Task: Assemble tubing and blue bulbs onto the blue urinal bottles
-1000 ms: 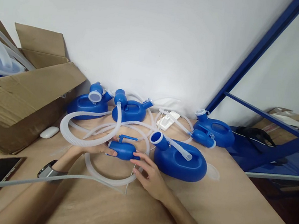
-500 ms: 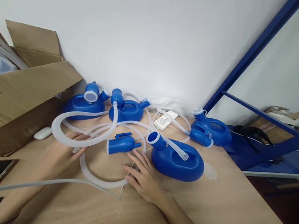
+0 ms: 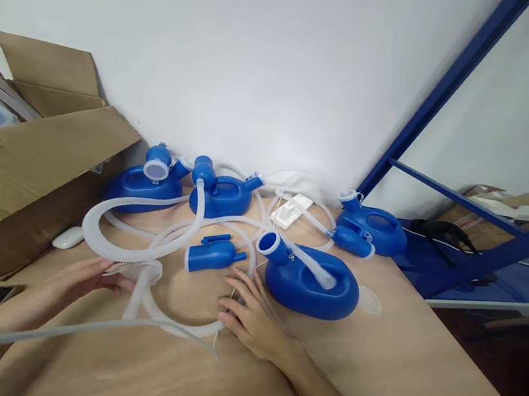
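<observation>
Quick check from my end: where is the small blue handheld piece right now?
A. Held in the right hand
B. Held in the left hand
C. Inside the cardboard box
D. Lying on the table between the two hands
D: the small blue handheld piece lies on the table, with the left hand on the clear hose and the right hand beside it, neither gripping it.

Both hands, left hand (image 3: 81,278) and right hand (image 3: 253,317), touch the clear tubing (image 3: 170,322).

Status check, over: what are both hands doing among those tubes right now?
Left hand pinching translucent corrugated plastic hose. Right hand flat on hose loop, open. Small blue plastic funnel piece lies free between them. Large blue plastic container crowds right.
</observation>
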Available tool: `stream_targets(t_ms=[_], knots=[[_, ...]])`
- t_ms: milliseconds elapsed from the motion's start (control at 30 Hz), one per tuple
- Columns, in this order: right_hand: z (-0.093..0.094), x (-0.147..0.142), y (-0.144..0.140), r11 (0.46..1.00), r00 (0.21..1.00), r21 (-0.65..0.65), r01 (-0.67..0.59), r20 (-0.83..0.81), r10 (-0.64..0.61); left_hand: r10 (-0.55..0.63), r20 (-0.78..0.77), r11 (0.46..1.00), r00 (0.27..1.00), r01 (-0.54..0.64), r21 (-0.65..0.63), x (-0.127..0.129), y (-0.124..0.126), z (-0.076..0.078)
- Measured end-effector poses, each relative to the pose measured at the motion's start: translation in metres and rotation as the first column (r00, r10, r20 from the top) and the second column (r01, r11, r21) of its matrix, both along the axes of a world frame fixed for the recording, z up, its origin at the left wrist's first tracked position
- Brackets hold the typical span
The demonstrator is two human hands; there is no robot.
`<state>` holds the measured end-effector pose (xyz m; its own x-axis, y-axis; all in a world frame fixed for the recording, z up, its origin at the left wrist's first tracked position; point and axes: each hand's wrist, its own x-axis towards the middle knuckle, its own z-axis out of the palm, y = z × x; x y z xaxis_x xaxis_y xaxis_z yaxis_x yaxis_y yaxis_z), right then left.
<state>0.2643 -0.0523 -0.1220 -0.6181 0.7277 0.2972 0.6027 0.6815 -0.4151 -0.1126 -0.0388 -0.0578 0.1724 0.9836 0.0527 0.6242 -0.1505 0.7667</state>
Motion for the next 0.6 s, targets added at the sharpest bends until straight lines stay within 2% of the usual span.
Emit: stream_targets(t_ms=[33,100,167,267,400,500,600], knots=[[0.0,0.0,0.0,1.0,1.0,0.004,0.001,0.001,-0.001,-0.027,0.152,0.992,0.988,0.045,-0.116,0.002,-0.002,0.002],[0.0,0.0,0.0,1.0,1.0,0.013,-0.001,0.005,0.001,0.009,0.357,0.947,0.934,0.107,-0.304,0.007,-0.004,0.005],[-0.001,0.0,0.0,1.0,1.0,0.019,-0.008,0.0,0.008,0.005,0.401,0.929,0.916,0.144,-0.342,0.015,-0.006,0.01],[-0.002,0.0,0.0,1.0,1.0,0.013,-0.019,-0.025,0.019,-0.086,0.365,0.935,0.927,0.202,-0.291,0.035,-0.007,0.023],[-0.002,0.0,0.0,1.0,0.998,0.013,-0.027,-0.052,0.028,-0.246,0.145,0.94,0.958,0.273,-0.203,0.07,-0.006,0.04],[-0.002,-0.001,0.0,0.999,0.998,0.029,-0.042,-0.054,0.044,-0.346,-0.003,0.938,0.938,0.345,-0.021,0.092,-0.006,0.044],[-0.003,-0.001,0.001,0.998,0.998,0.026,-0.057,-0.037,0.058,-0.335,-0.084,0.92,0.939,0.345,0.186,0.11,-0.005,0.045]])
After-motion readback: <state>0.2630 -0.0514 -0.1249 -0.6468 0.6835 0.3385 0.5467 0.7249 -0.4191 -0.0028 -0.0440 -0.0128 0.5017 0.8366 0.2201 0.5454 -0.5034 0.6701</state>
